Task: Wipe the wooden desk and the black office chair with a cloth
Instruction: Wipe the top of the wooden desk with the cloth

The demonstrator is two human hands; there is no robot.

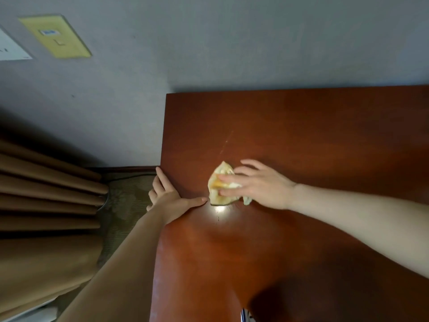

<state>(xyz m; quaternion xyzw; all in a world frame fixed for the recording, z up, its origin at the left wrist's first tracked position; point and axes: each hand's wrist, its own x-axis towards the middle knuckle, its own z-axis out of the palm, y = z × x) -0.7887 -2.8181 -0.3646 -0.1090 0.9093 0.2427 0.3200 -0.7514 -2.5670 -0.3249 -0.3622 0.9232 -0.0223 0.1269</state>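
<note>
Grey wall (pixel 232 43) fills the top of our head view, with a yellow plate (pixel 55 37) fixed on it at the upper left and brown curtain (pixel 46 182) folds hanging at the left over patterned carpet (pixel 125 194). Against that wall stands the reddish wooden surface (pixel 301 135), its left edge running down the middle of the view. Our right hand (pixel 262 184) lies on a crumpled pale yellow cloth (pixel 221 173) near that edge. Its fingers are straight and spread, pressing the cloth to the wood rather than clutching it; we judge this gives the broadest contact for a wiping stroke. Our left hand (pixel 169 198) rests on the edge just beside the cloth. The thumb lies flat on top, the fingers are extended along the side, and the hand holds nothing; it seems placed there to steady us as we lean across. A bright glare (pixel 219 209) sits on the wood just below the cloth, and a faint pale streak (pixel 226 145) runs beyond it toward the wall, perhaps a mark that needs wiping. We judge the left end of the surface is the part being wiped. The black office chair is out of view, so we cannot tell how that part stands.
</note>
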